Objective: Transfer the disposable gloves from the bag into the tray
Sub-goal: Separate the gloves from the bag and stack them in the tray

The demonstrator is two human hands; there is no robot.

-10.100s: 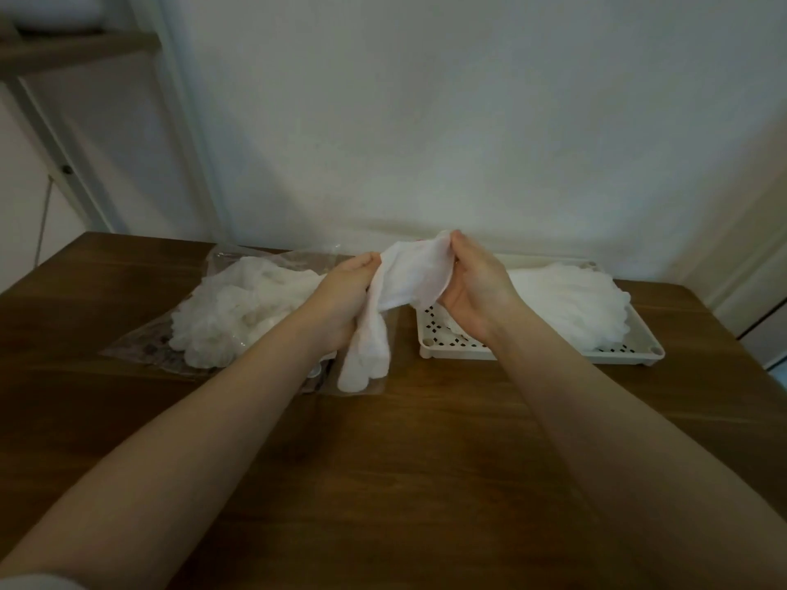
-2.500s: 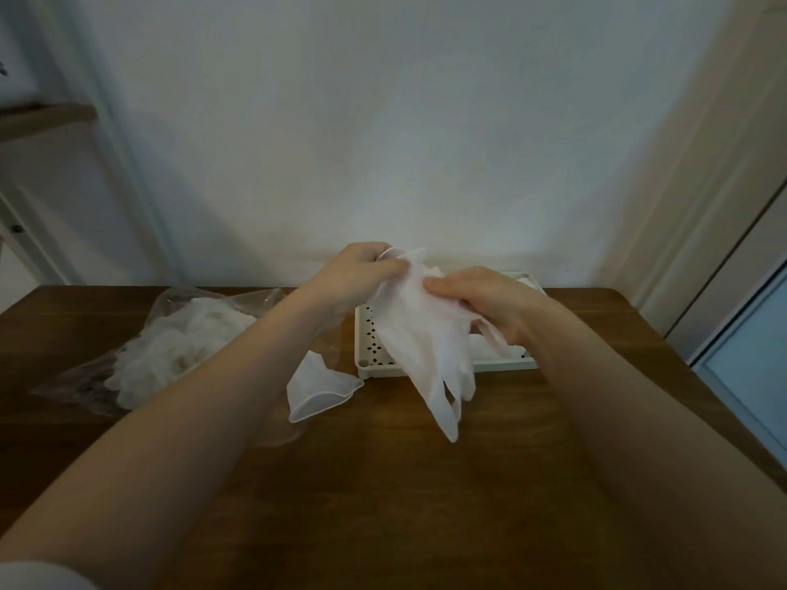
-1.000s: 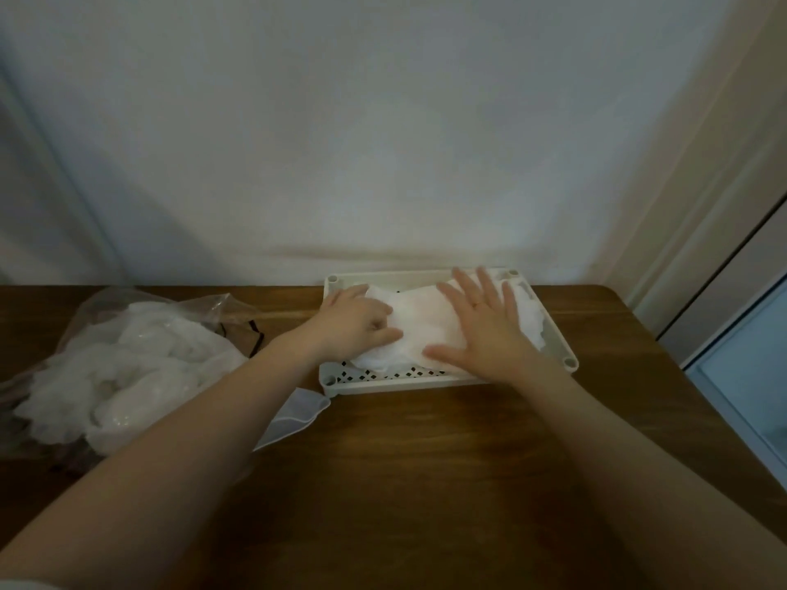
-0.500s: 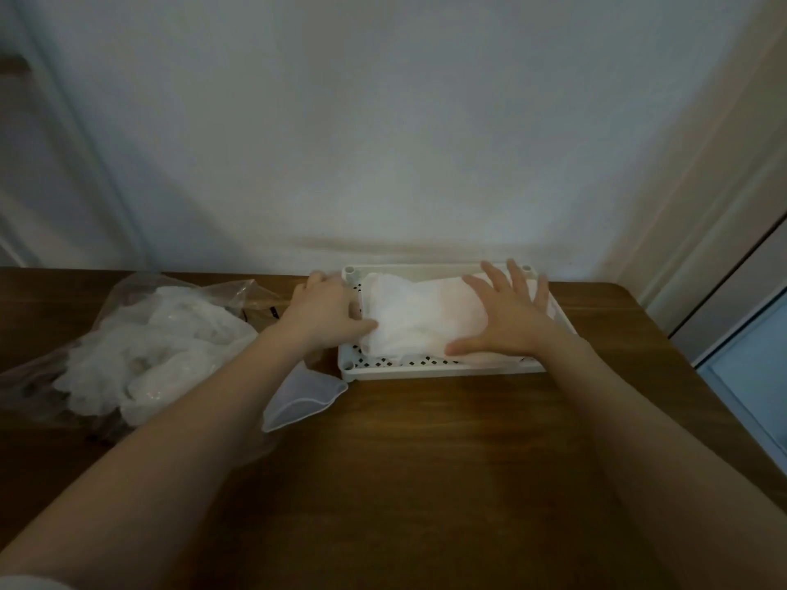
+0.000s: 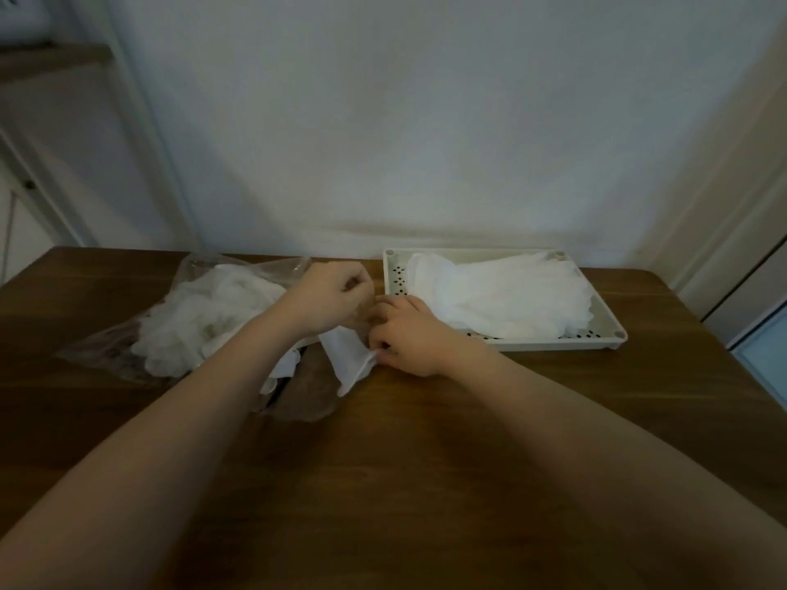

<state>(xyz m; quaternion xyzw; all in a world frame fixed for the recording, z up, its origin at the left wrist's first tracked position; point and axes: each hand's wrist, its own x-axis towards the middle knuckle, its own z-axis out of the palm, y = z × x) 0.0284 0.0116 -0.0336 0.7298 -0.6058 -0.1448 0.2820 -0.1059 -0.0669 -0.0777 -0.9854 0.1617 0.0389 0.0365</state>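
The worktop (image 5: 426,483) is dark brown wood with a streaked grain running left to right. The tray (image 5: 604,321) is cream white, its floor pierced with rows of small dark holes, seen along the left and near edges. The gloves in the tray (image 5: 502,295) are milky, translucent white. The bag (image 5: 238,266) is clear plastic, and the brown of the wood shows through it. The gloves in the bag (image 5: 204,317) are a duller, greyish white. A thin gold-coloured ring (image 5: 388,311) sits on a finger. The wall (image 5: 426,121) is pale grey-white.
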